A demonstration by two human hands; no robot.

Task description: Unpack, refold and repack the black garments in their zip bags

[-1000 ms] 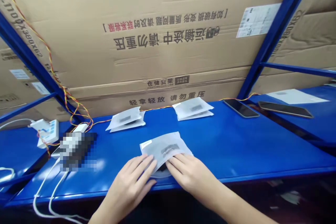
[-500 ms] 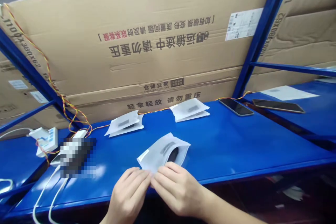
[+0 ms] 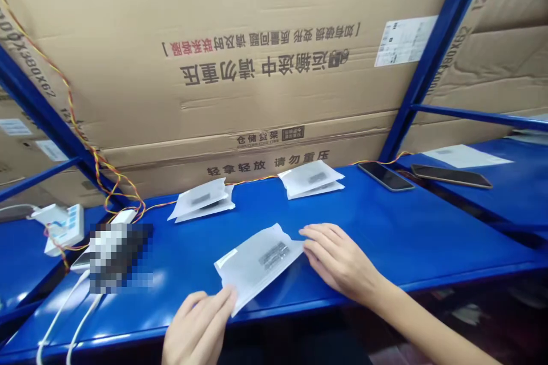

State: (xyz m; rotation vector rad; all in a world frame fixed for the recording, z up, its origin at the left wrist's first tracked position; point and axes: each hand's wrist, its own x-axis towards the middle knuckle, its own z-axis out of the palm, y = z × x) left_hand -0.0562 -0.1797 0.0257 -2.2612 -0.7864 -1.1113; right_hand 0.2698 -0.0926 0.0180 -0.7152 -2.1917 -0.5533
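A thin white translucent pouch (image 3: 250,262) lies near the front of the blue shelf, with a dark printed label showing through it. My left hand (image 3: 199,325) pinches its near left corner, thumb and fingers pressed together. At the pouch's right end, my right hand (image 3: 342,262) has its fingertips closed on the corner, the thumb hidden underneath. Behind it rest more white pouches, a pair at the left (image 3: 201,198) and a pair at the right (image 3: 311,177), each with a dark label patch.
Two phones lie to the right, a black one (image 3: 386,175) and another (image 3: 451,175) beyond the gap. A white power strip (image 3: 64,228) and cables are at the left, beside a blurred-out patch. Large cardboard (image 3: 265,5) stands along the back, between blue posts (image 3: 436,57).
My right hand has moved right, from beside my left hand to the pouch's right end. My left hand has shifted slightly left and down. The pouch's gaping mouth now lies flatter.
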